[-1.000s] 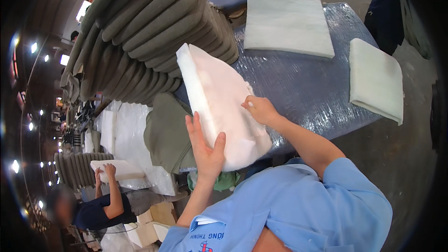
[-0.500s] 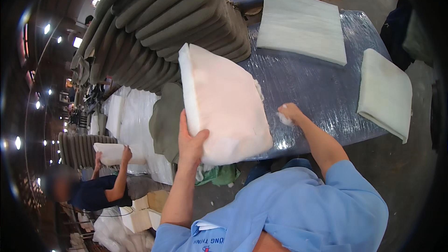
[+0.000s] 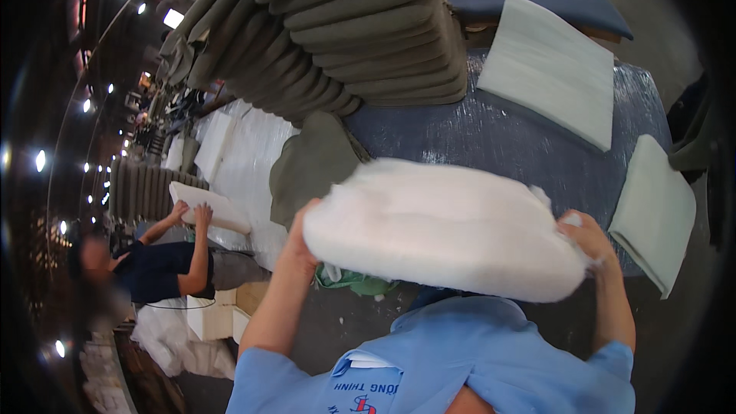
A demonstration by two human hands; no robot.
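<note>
A thick white foam cushion (image 3: 445, 222), wrapped in fluffy wadding, is held up in front of my chest above the plastic-covered table. My left hand (image 3: 302, 231) grips its left end, with most of the fingers hidden behind it. At the right end, my right hand (image 3: 589, 239) is closed against the cushion's edge. A tuft of white fibre wadding (image 3: 572, 219) shows between its fingers, and loose strands hang beside the wrist. Fuzzy wadding sticks out along the cushion's upper right edge.
Grey-brown cushions (image 3: 368, 31) rise in a tall stack at the far left of the blue-grey table (image 3: 429, 126). White wadding sheets (image 3: 552, 69) lie at the right, one folded (image 3: 655, 207) over the edge. A co-worker (image 3: 165, 268) at left handles a white block; another person stands far right.
The cushion has turned from standing on end to lying lengthwise across my front. My right hand has come from over the table to its right end. The view has shifted.
</note>
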